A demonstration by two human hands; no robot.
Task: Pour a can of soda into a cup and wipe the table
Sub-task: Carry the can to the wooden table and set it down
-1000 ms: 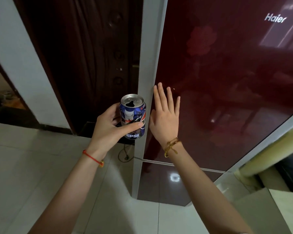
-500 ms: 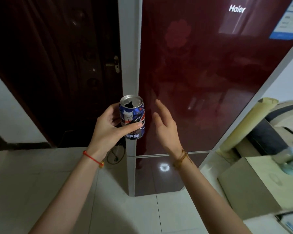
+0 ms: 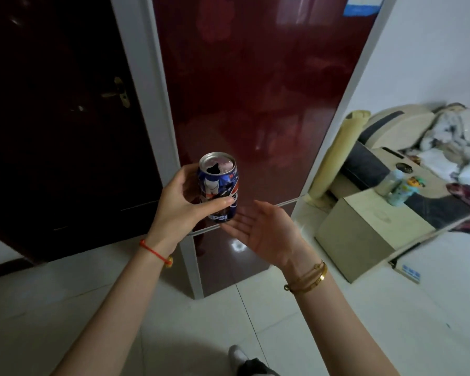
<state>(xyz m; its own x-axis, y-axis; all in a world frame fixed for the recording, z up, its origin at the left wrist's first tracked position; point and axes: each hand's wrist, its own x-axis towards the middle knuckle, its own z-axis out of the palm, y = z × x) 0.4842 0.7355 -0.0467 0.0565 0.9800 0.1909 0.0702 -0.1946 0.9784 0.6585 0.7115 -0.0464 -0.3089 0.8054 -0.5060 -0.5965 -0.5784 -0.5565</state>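
At far left stands a dark brown wooden door (image 3: 60, 131) with a brass lever handle (image 3: 118, 93), then a white frame post and the glossy dark red refrigerator door (image 3: 244, 90). In front of these the left hand (image 3: 179, 210) grips a blue aluminium soda can (image 3: 219, 185) held upright in the air, thumb across its front and fingers round the back; it is well apart from any table or cup, neither of which is in view. The can's mouth is already open, so it should be kept level; thin metal like this probably dents under a hard squeeze and may be slick if cold, so a mid-body hold seems best. White letters "PSI" show near its base, apparently the Pepsi brand. The right hand (image 3: 263, 229) lies flat and relaxed, palm up, just below and beside the can's bottom, holding nothing. Further right, a beige cardboard box (image 3: 364, 232) sits on the white tiled floor (image 3: 174, 335); a blue-edged sticker (image 3: 362, 5) on the refrigerator is too blurred to read.
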